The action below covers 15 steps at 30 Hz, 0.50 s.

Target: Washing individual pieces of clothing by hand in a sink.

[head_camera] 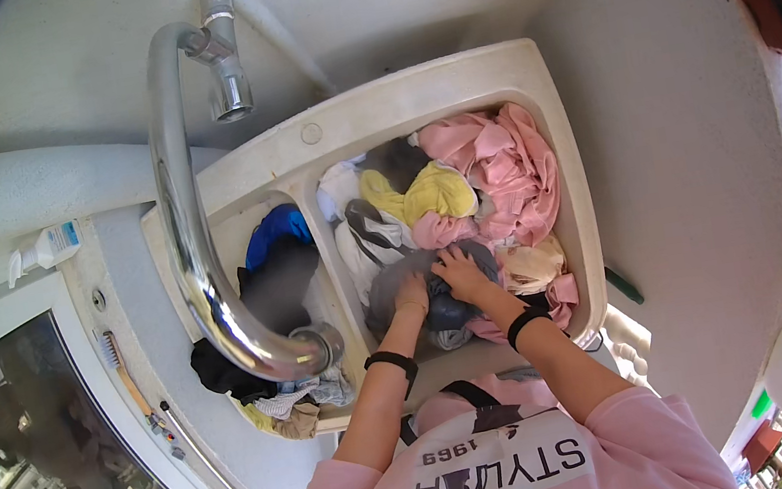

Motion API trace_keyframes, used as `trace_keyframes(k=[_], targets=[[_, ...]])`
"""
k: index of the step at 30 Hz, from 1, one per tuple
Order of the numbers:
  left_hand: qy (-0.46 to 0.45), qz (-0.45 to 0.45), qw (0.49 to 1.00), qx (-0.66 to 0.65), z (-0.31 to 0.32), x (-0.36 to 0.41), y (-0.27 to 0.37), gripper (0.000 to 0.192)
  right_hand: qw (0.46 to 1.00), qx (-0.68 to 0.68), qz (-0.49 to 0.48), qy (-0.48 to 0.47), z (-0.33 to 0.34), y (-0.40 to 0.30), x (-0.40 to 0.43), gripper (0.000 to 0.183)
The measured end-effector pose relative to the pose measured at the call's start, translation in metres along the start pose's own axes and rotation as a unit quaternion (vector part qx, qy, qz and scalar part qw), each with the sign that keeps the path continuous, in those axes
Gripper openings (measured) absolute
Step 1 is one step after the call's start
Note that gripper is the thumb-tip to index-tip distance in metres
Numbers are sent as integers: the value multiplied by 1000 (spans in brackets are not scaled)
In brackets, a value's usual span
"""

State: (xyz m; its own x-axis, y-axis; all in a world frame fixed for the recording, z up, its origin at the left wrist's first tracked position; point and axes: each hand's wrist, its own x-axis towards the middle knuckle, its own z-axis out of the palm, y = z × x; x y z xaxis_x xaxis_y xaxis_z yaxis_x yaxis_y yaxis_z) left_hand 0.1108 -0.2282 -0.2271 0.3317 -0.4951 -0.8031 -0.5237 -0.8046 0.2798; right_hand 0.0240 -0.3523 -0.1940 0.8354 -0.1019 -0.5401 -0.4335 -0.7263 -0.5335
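Observation:
Both hands are on a dark grey garment [396, 281] in the right basin of a laundry sink [571, 164]. My left hand [411, 292] presses into its left part, fingers partly hidden in the cloth. My right hand [462, 275] rests on its right part with fingers spread and bent; whether either hand grips the cloth cannot be told. Around the garment lie a yellow cloth [433, 194], a pink fabric heap [512, 165], a white garment with dark stripes [369, 248] and a cream cloth [534, 265].
Blue [279, 231] and black clothes [283, 283] lie in the left basin. More clothes hang over its front edge [293, 399]. A chrome faucet [183, 199] arches above. A brush [124, 375] and a spray bottle [54, 245] are at the left; a wall [667, 165] stands right.

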Motion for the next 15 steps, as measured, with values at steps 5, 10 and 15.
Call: trace_keyframes(k=[5, 10, 15], targets=[[-92, -22, 993, -70, 3, 24, -6, 42, 999, 5, 35, -24, 14, 9, 19, 52], [-67, -104, 984, -127, 69, 59, -60, 37, 998, 62, -14, -14, 26, -5, 42, 47], [6, -58, 993, -99, 104, 78, -59, 35, 999, -2, 6, -36, 27, 9, 36, 47]])
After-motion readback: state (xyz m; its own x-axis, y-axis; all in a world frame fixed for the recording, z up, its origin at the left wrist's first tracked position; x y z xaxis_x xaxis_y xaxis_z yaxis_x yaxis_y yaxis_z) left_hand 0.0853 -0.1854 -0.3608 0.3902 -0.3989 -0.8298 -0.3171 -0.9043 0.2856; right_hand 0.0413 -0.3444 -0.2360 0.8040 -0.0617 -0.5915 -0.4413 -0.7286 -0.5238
